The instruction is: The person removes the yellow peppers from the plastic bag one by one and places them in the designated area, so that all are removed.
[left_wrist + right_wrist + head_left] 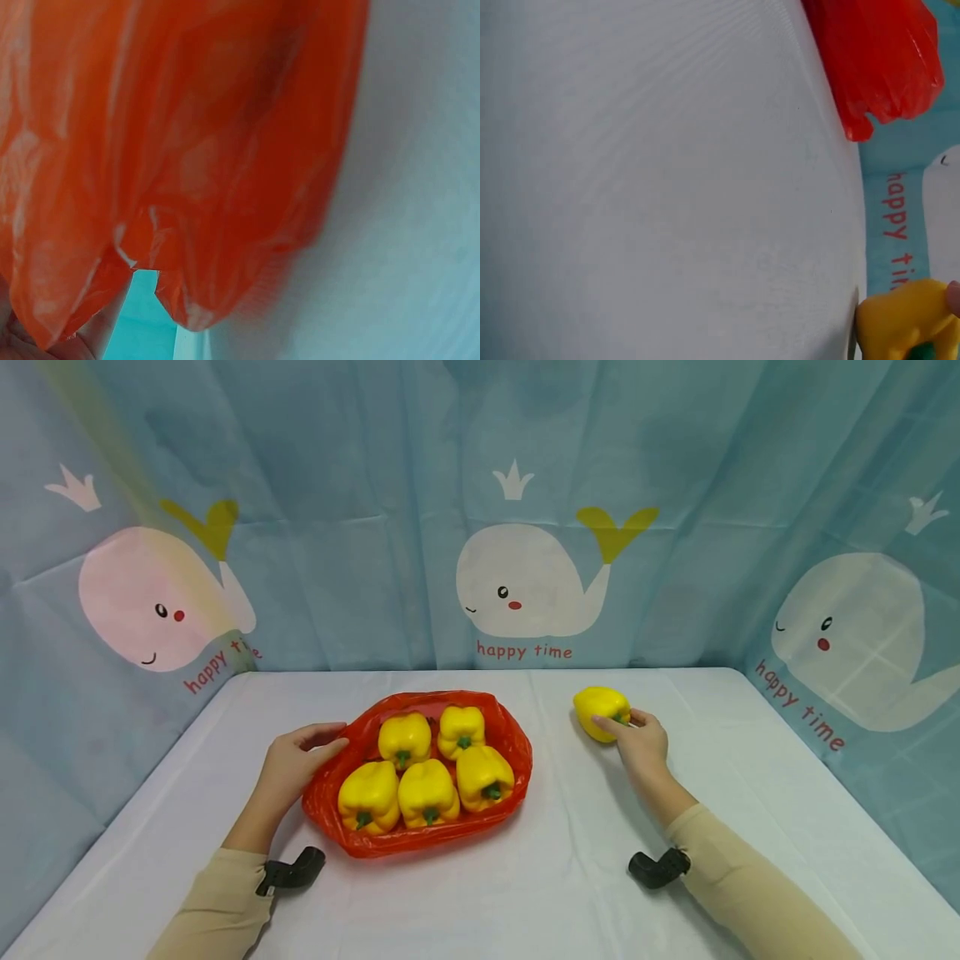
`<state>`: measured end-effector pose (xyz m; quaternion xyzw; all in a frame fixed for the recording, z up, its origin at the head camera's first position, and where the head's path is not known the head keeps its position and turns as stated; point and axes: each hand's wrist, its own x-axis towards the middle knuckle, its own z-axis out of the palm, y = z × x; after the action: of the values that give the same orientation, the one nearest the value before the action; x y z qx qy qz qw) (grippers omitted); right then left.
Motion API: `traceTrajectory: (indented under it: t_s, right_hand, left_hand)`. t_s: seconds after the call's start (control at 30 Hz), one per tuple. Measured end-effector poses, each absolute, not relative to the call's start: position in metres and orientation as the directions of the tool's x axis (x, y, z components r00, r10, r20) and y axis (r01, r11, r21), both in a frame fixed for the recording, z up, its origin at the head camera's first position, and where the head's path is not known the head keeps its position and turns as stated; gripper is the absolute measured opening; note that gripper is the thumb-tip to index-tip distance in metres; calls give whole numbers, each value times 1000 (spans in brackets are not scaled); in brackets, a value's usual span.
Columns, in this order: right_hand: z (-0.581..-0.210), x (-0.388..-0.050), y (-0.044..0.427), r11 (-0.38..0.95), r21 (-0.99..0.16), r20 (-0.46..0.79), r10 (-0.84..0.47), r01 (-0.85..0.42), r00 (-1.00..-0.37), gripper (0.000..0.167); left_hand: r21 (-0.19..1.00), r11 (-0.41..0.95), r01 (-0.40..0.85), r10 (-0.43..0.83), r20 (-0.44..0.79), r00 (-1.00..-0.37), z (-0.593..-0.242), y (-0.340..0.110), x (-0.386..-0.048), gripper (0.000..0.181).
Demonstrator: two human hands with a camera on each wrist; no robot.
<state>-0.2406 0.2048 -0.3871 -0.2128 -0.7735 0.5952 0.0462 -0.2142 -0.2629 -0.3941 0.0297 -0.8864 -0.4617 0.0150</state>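
A red plastic bag (517, 735) lies spread on the table, its mouth facing up. Several yellow bell peppers (427, 789) with green stems sit inside it. My left hand (296, 764) pinches the bag's left rim between thumb and fingers. In the left wrist view the red bag (195, 150) fills most of the picture and covers much of that hand. To the right of the bag, my right hand (643, 745) grips a single yellow bell pepper (596, 706) from its near right side. The right wrist view catches this pepper (904, 319) at its lower right corner.
A white cloth (480, 902) covers the table. Behind it and at both sides hangs a blue curtain (337, 568) printed with whales. A black wrist device (292, 870) is on the left forearm, another black wrist device (660, 868) on the right.
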Motion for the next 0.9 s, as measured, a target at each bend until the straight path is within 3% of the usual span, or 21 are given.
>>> traceTrajectory:
  t_s: [0.5,0.9]
  right_hand:
    - [-388,-237,212,261,-894,-244,401,365,-883,88]
    - [-387,-235,216,267,-897,-239,379,353,-894,86]
  left_hand:
    - [820,570,-39,-67,-1,-998,-396,-265,-214,60]
    - [823,567,-49,-70,-11,-997,-394,-263,-215,60]
